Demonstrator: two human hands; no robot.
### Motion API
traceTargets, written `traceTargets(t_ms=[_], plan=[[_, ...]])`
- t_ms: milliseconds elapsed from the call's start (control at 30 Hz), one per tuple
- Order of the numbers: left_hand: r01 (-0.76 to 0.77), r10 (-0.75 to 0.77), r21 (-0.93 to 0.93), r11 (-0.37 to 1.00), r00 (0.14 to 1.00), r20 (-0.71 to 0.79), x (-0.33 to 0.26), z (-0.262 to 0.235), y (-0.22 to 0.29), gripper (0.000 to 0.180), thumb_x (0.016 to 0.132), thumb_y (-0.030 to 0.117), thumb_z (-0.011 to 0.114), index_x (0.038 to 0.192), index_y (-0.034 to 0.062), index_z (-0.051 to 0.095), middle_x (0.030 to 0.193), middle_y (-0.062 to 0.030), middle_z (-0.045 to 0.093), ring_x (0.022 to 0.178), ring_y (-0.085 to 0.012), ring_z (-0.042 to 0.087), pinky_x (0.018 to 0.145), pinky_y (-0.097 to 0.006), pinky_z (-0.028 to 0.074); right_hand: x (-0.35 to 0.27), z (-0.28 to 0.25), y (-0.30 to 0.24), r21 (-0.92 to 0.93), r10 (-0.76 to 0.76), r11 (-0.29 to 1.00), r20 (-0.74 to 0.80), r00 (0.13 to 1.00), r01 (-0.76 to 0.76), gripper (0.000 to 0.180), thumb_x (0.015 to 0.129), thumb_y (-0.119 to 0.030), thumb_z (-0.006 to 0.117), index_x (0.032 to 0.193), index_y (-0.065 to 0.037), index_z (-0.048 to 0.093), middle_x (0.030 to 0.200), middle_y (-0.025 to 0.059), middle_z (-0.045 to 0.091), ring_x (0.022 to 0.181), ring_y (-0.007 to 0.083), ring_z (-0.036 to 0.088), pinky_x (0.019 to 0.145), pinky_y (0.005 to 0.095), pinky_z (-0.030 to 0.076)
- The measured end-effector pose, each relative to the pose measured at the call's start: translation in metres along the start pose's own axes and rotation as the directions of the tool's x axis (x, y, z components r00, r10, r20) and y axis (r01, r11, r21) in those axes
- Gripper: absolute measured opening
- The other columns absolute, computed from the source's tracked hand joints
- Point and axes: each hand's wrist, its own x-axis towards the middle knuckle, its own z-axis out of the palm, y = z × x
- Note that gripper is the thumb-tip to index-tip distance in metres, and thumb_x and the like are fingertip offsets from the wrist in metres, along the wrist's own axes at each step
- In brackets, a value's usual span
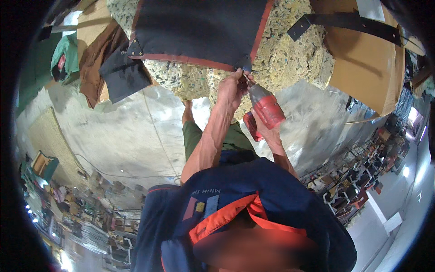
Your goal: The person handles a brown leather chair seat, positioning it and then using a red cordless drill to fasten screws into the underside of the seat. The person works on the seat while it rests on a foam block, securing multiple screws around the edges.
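Landmark: the dark panel point(199, 31) with red-brown edging, lying flat on yellowish speckled foam point(294, 56); the foam extends past the panel's near edge and both its sides.

Left hand point(230, 88): at the panel's near right corner, fingertips drawn together right by the dark corner piece point(245, 64). Cannot tell whether I am pinching the corner piece, a fastener or the tip of the tool; too small there.

Right hand point(268, 129): just off the same corner of the panel, on the near side. My grip is wrapped round the handle of a red and grey power drill point(267, 106). The drill is tilted, its nose pointing at the panel's corner, beside my left fingertips. Contact between bit and corner cannot be made out.

Panel's near left corner: another dark corner plate point(135, 48), small round fasteners on it.

Right of the panel: a black strip point(349, 20) with holes, one end over the foam, and brown cardboard point(362, 61).

Left of the panel: dark cloth point(122, 75), brown cloth point(96, 68) beside it, green cloth point(68, 50) further out.
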Motion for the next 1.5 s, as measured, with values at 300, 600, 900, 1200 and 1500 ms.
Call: traceTargets(t_ms=[300,600,900,1200,1500], plan=[[-0.267,0.294,0.394,0.879,0.956,-0.01,-0.025,-0.053,-0.008,0.027,0.105,0.015,0.053,0.127,-0.0005,0.06,0.097,-0.0139,0.073,0.081,-0.0191,0.07,0.068,-0.031,0.055,0.01,-0.057,-0.001,0.665,0.519,0.553,0.197,0.832,-0.502,0.029,0.103,-0.021,0.06,0.077,-0.008,0.058,0.071,-0.003,0.054,0.068,0.0073,0.051,0.064,0.0269,0.043],[-0.377,0.625,0.824,0.423,0.78,0.035,-0.031,-0.04,0.04,0.023,0.096,0.021,0.069,0.097,-0.0022,0.071,0.072,0.0,0.06,0.066,-0.0077,0.051,0.061,-0.026,0.045,0.185,-0.061,-0.134,0.411,-0.177,0.888,-0.107,0.978,0.205,0.022,0.103,-0.022,0.063,0.085,-0.009,0.061,0.068,-0.004,0.048,0.062,0.006,0.044,0.06,0.0268,0.036],[-0.515,0.452,0.755,0.406,0.831,0.324,0.001,-0.028,0.104,0.032,0.09,0.01,0.053,0.118,0.0089,0.069,0.093,-0.0054,0.072,0.079,-0.0148,0.068,0.064,-0.029,0.053,0.31,0.0,-0.113,0.373,-0.245,0.914,0.202,0.948,0.156,0.044,0.103,-0.036,0.056,0.142,-0.015,0.057,0.134,-0.0003,0.058,0.116,0.0135,0.058,0.105,0.0312,0.042],[-0.55,0.476,0.83,0.093,0.757,0.448,0.031,-0.01,0.098,0.023,0.095,0.014,0.065,0.114,0.0031,0.066,0.087,-0.0101,0.07,0.08,-0.0229,0.069,0.069,-0.039,0.055,0.286,0.006,-0.119,0.725,-0.445,0.632,0.05,0.894,0.274,0.037,0.099,-0.015,0.068,0.135,-0.008,0.064,0.097,0.0016,0.066,0.089,0.01,0.063,0.089,0.0304,0.053],[-0.614,-0.047,0.245,-0.751,0.42,0.906,0.031,0.015,0.119,0.087,0.061,0.059,0.086,0.134,0.015,0.064,0.106,-0.0133,0.06,0.102,-0.0313,0.058,0.089,-0.046,0.046,0.274,0.011,-0.11,0.299,-0.302,0.897,-0.12,0.946,0.324,0.041,0.092,-0.022,0.078,0.125,-0.003,0.065,0.115,0.0076,0.068,0.109,0.0191,0.064,0.097,0.0393,0.05]])
